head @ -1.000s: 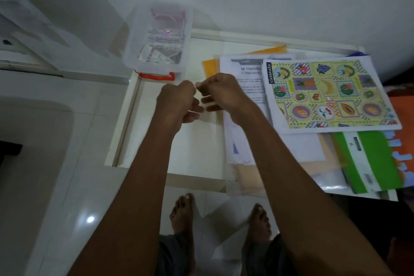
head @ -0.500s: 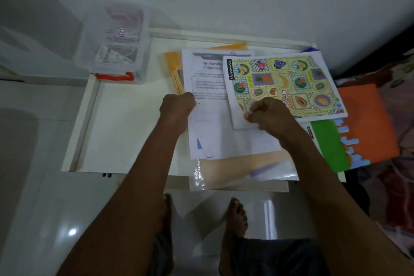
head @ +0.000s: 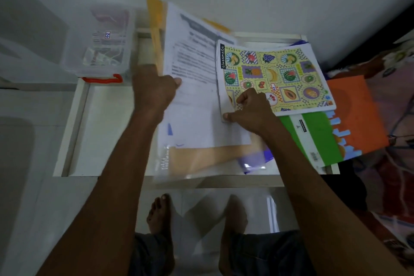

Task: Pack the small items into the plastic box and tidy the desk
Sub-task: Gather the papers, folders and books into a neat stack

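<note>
A clear plastic box with a red handle stands at the desk's far left corner, small items inside it. My left hand grips the left edge of a stack of printed papers and an orange folder, lifting that edge up off the desk. My right hand pinches the near left corner of a fruit-patterned notebook lying on the stack. Under these lie a tan envelope in a clear sleeve and a green notebook.
The white desk has a raised rim; its left part is bare. An orange book lies at the desk's right edge. A patterned cloth is to the right. My bare feet stand on the tiled floor below.
Both hands moved from mid-air above the desk down onto the paper stack. My left hand now raises the stack's left edge; my right hand has shifted onto the notebook's corner.
</note>
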A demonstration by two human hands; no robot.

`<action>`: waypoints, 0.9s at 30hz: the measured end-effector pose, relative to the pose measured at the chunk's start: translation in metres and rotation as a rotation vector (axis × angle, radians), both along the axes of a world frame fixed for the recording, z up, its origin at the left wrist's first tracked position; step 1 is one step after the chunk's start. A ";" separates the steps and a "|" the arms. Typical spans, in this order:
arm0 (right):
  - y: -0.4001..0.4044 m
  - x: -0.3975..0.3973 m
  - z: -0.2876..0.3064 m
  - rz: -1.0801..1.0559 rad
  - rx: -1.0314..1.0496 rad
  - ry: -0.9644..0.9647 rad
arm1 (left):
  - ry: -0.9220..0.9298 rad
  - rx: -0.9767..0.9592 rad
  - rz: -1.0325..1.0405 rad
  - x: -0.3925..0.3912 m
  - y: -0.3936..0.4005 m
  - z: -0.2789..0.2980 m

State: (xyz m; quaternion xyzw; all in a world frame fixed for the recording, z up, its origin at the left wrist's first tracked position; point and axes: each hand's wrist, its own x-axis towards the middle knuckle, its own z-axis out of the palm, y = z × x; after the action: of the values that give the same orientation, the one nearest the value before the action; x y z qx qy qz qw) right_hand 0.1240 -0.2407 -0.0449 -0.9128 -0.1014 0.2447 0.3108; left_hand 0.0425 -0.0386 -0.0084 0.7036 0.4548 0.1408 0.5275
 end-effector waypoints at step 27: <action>0.075 -0.030 0.023 -0.147 0.726 0.602 | -0.262 -0.502 0.079 -0.065 0.098 0.029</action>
State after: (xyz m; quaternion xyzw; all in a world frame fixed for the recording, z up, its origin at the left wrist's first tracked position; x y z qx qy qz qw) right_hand 0.0941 -0.1657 -0.0221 -0.6384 -0.0212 0.4245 0.6417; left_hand -0.0227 0.0592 0.0202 0.5085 0.4306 0.1338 0.7336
